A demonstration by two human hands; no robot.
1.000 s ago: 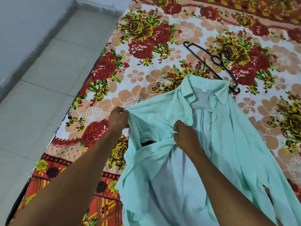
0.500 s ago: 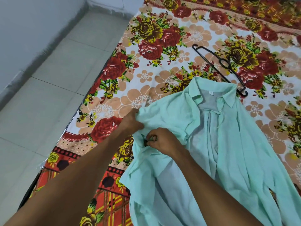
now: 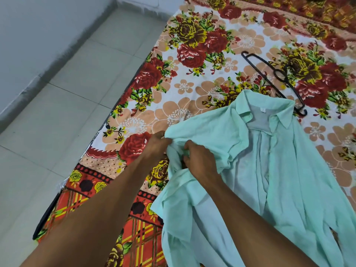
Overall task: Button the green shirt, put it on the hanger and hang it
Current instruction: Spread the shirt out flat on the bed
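Note:
The light green shirt (image 3: 289, 170) lies front-up and unbuttoned on the flowered bed, collar pointing away from me. My left hand (image 3: 157, 145) pinches the bunched cloth at the shirt's left shoulder edge. My right hand (image 3: 198, 160) is closed on the same fold right beside it, the two hands almost touching. A black plastic hanger (image 3: 277, 81) lies flat on the bedspread just beyond the collar, its lower end tucked near the collar's right tip.
The bed, covered by a red and yellow flowered bedspread (image 3: 192, 54), fills the right of the view. Its left edge drops to a pale tiled floor (image 3: 67, 112), with a grey wall (image 3: 28, 35) farther left.
My right hand slid left from the shirt's front opening to the shoulder fold, meeting the left hand. The cloth there has bunched up between them.

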